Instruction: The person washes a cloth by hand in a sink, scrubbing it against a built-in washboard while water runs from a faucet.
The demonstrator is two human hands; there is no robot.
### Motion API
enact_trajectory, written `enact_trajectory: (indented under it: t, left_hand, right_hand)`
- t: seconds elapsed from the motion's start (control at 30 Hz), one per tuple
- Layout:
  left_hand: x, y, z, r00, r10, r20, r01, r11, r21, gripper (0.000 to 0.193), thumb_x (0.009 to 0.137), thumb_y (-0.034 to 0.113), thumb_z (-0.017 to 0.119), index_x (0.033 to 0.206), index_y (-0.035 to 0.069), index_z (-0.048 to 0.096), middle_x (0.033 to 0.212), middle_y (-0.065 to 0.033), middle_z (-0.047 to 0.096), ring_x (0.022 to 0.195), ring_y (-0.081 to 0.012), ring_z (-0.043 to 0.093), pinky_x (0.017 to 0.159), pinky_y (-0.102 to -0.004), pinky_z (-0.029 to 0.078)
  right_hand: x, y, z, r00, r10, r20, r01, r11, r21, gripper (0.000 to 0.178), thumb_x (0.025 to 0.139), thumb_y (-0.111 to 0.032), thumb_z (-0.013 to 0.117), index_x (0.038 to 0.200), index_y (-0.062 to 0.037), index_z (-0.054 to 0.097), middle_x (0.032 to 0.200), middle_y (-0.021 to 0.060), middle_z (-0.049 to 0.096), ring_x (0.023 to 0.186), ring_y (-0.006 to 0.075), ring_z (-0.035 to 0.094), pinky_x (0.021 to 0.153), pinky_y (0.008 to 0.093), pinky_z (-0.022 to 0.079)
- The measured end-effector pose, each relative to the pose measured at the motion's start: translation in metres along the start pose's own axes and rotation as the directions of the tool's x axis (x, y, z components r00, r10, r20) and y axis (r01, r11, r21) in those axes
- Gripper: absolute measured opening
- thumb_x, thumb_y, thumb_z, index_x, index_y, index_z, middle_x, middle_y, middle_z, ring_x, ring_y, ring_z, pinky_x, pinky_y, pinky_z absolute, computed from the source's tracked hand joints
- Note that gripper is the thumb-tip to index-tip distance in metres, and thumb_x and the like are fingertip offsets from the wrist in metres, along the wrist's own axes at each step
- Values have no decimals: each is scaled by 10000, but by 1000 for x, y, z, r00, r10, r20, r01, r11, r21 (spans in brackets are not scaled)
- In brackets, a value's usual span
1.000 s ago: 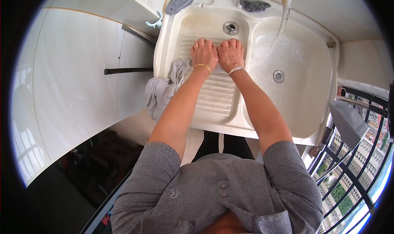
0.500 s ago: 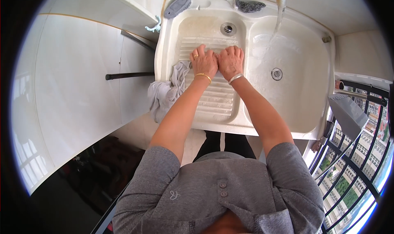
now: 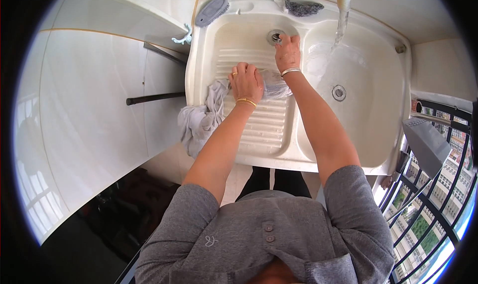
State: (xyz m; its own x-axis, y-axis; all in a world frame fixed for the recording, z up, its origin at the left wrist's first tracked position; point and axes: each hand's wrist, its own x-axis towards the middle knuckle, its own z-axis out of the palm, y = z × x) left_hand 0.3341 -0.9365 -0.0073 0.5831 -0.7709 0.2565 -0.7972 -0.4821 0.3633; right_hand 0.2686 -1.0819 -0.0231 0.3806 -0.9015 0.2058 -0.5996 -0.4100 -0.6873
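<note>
A pale grey wet cloth (image 3: pixel 196 122) lies bunched across the ribbed washboard (image 3: pixel 259 127) of the sink's left basin, part of it draped over the front-left rim. My left hand (image 3: pixel 246 83) is closed on its middle, pressing it against the ribs; a wet, crumpled end sticks out to the right of the fingers. Farther back, my right hand (image 3: pixel 288 54) is off the cloth, beside the left basin's drain (image 3: pixel 275 37). Its fingers are bent and slightly apart, with nothing visible in them, though their undersides are hidden.
Water runs from the tap (image 3: pixel 343 5) into the right basin (image 3: pixel 368 119), which has its own drain (image 3: pixel 339 92). A grey scrub brush (image 3: pixel 212 11) and a dark scouring pad (image 3: pixel 303 8) sit on the back ledge. A black-ended bar (image 3: pixel 154 98) juts out at left.
My right hand has left the cloth and moved back toward the left drain. The left hand stays on the cloth, whose right end now shows. The view has shifted slightly.
</note>
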Motion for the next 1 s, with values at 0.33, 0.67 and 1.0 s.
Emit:
enact_trajectory:
  t: [0.33,0.67,1.0]
  left_hand:
    - [2,-3,-6,1000,28,7,-27,998,-60,81,857,185,566,846,116,608,929,-69,569,918,-305,545,793,-431,422]
    - [1,-3,-5,999,36,-21,-38,996,-84,74,847,167,576,842,96,600,922,-70,576,909,-308,554,784,-431,432]
    - [3,-9,-2,999,-1,-52,-3,997,-81,101,860,191,586,802,109,597,896,-61,564,896,-285,542,778,-423,412]
  right_hand:
    - [27,11,14,981,106,161,-82,985,-153,205,837,-187,711,1032,-125,700,1107,109,555,985,324,612,860,415,516]
    - [30,15,20,990,41,134,-17,984,-178,125,908,-172,614,978,-92,679,1109,158,531,936,374,633,811,452,527]
    - [-44,-20,-16,998,-11,57,15,998,-58,284,858,-240,686,1086,-71,668,1078,139,588,1049,349,531,894,442,451]
